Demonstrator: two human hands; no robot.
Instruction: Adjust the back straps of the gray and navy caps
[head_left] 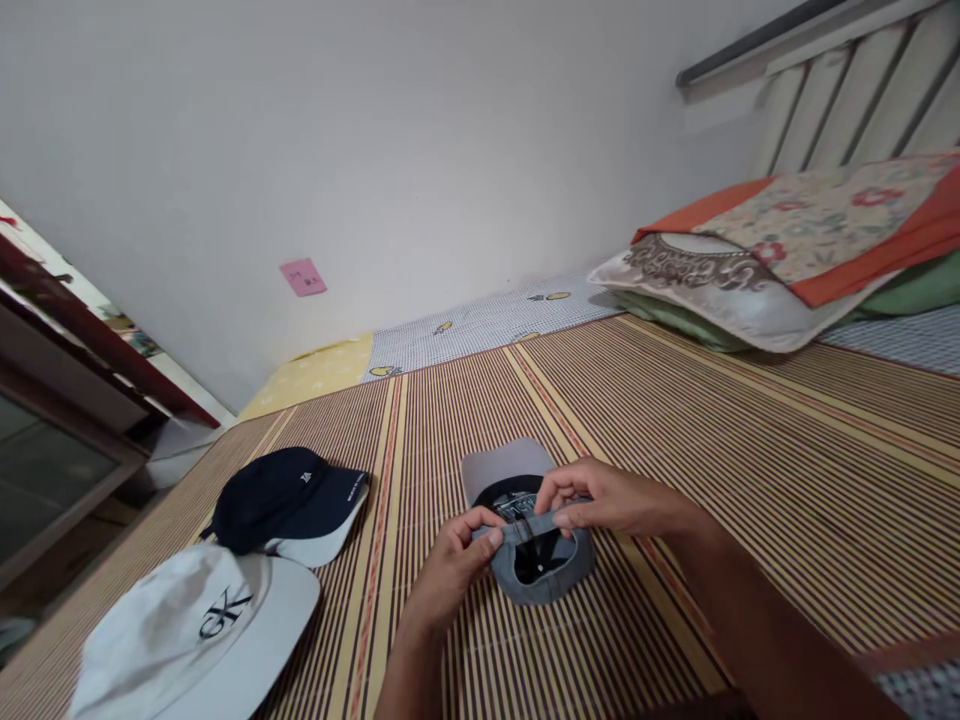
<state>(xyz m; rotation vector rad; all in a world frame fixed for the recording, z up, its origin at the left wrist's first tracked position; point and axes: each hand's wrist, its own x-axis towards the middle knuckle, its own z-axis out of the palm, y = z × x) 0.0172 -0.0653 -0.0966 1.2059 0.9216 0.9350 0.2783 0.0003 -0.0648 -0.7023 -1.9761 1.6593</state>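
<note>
Cap point(541, 592) of gray fabric is lying upside down on the striped mat point(450, 420), in front of you and between your two hands, with its brim point(506, 467) pointing away from you and its rear opening facing you. Your left hand point(454, 555) is forming a narrow pinch: thumb and index finger are gripping the left part of the strap point(514, 534), while the remaining fingers are curling inward. Your right hand point(604, 498) is pinching from the opposite side, its thumb lying along the right part of the strap and its fingers bending over the inside edge. Between the two pinches, a small fastener point(523, 530) on the strap is showing, just beside both thumbs. The crown is extending below the strap toward you; the brim is extending beyond both hands. Left of your left hand, and well apart from it, a navy cap point(266, 500) is resting on the mat, with a lettered white cap point(169, 610) sitting nearer to you. At far right, a pale cushion point(697, 280) is lying under a floral cloth point(817, 215). Along the wall point(450, 150), a checked sheet point(480, 330) is showing past the mat.
</note>
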